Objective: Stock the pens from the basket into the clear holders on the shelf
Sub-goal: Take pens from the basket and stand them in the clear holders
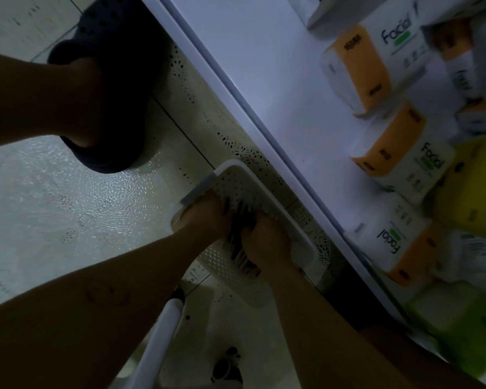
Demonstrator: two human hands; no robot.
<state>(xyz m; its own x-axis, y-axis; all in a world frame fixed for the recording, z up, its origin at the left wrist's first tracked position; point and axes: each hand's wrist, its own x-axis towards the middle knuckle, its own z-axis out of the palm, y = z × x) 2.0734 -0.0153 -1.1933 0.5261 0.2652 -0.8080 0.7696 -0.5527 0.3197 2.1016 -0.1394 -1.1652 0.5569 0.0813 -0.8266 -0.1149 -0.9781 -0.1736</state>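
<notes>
Hands, two, both down in the basket: left hand (pixel 205 219) and right hand (pixel 264 244) sit side by side, fingers curled round one dark bundle of pens (pixel 240 255), apparently to gather many for a single lift; the dim light hides the individual fingers. Pens: all seen lie inside the basket (pixel 222 262), none on the shelf. Basket: white, perforated, standing on the tiled floor (pixel 68 206) just beside the shelf base, probably parked there to keep the reach short. Shelf (pixel 278 80), right: white board carrying tissue packs (pixel 404 169), white with orange ends, printed "Facial" above a green bar; smaller print unreadable. Also a yellow pack (pixel 472 186) and a green pack (pixel 455 327), no legible text. Clear holders: not in view.
</notes>
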